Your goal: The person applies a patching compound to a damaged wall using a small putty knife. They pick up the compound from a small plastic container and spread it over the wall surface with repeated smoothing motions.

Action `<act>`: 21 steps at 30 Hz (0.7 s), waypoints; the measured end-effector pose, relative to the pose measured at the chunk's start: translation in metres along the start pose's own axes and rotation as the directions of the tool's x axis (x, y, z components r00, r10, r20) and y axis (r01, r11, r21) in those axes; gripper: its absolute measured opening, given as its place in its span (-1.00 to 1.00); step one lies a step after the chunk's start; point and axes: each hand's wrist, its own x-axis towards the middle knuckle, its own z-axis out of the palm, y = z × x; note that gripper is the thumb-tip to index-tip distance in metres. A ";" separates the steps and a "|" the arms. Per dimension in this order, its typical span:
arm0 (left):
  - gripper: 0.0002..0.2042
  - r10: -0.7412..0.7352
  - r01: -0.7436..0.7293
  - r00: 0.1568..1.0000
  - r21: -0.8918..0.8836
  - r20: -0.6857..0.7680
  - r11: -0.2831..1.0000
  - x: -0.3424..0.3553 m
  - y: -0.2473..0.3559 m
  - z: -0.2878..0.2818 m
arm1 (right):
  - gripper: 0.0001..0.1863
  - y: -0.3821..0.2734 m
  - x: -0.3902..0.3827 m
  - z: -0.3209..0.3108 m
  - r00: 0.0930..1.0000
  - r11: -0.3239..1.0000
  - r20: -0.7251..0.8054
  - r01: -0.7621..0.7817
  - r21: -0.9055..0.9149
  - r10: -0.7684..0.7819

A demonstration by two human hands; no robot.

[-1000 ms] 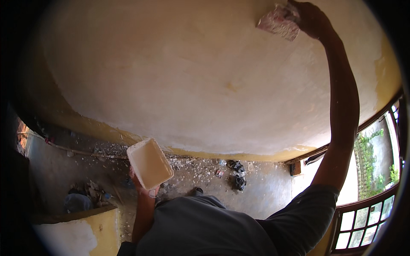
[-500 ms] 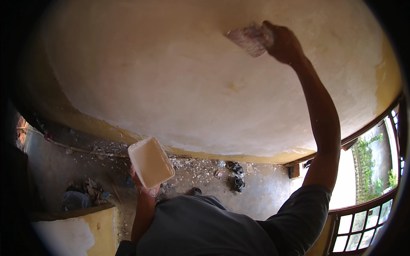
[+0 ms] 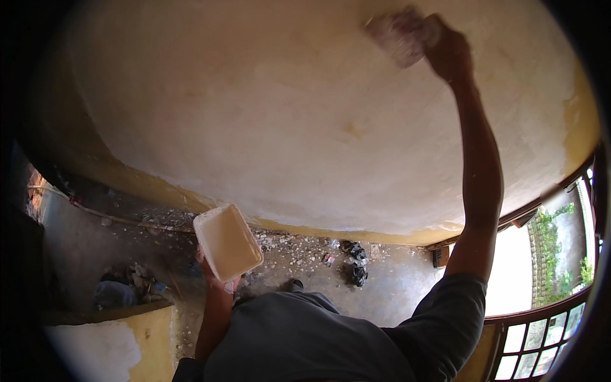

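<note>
My left hand (image 3: 215, 277) grips an off-white rectangular tub (image 3: 228, 240) from underneath and behind; a pale, creamy substance coats its inside. My right arm is raised high, and my right hand (image 3: 445, 51) is closed on a flat, mottled pinkish scraper (image 3: 398, 35), smeared with pale material and blurred by motion. The scraper is at the whitish, patchy wall (image 3: 305, 114) with yellow paint along its edges; whether it touches the surface I cannot tell.
Pale flakes litter the grey floor (image 3: 388, 274). Black plastic bags (image 3: 356, 274) lie near the wall. A long pole (image 3: 146, 226) runs along the left. A low partition (image 3: 153, 337) stands at lower left, a rubbish pile (image 3: 118, 290) behind it, and a wood-framed window (image 3: 541, 334) at right.
My right hand with the scraper moved down and leftward, then back up and slightly rightward. My left hand and the tub have hardly moved.
</note>
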 end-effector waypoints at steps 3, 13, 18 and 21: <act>-0.33 -0.003 0.003 1.000 0.017 0.004 1.000 0.000 0.002 0.008 | -0.57 -0.011 0.030 -0.090 0.923 0.933 -0.357 -0.008 0.359 0.146; -0.32 -0.031 0.031 0.999 -0.002 -0.041 1.000 0.001 0.000 0.001 | -0.70 -0.077 -0.080 0.040 0.902 0.970 0.356 0.235 0.068 -0.243; -0.34 -0.043 0.043 0.999 0.001 0.008 0.999 0.002 -0.002 0.007 | -0.74 0.022 0.023 -0.059 0.948 0.997 -0.316 0.003 0.073 0.020; -0.37 -0.021 0.021 1.000 0.029 0.001 0.999 0.003 -0.004 0.013 | -0.56 0.033 0.029 -0.078 0.788 0.980 -0.609 0.042 0.193 0.086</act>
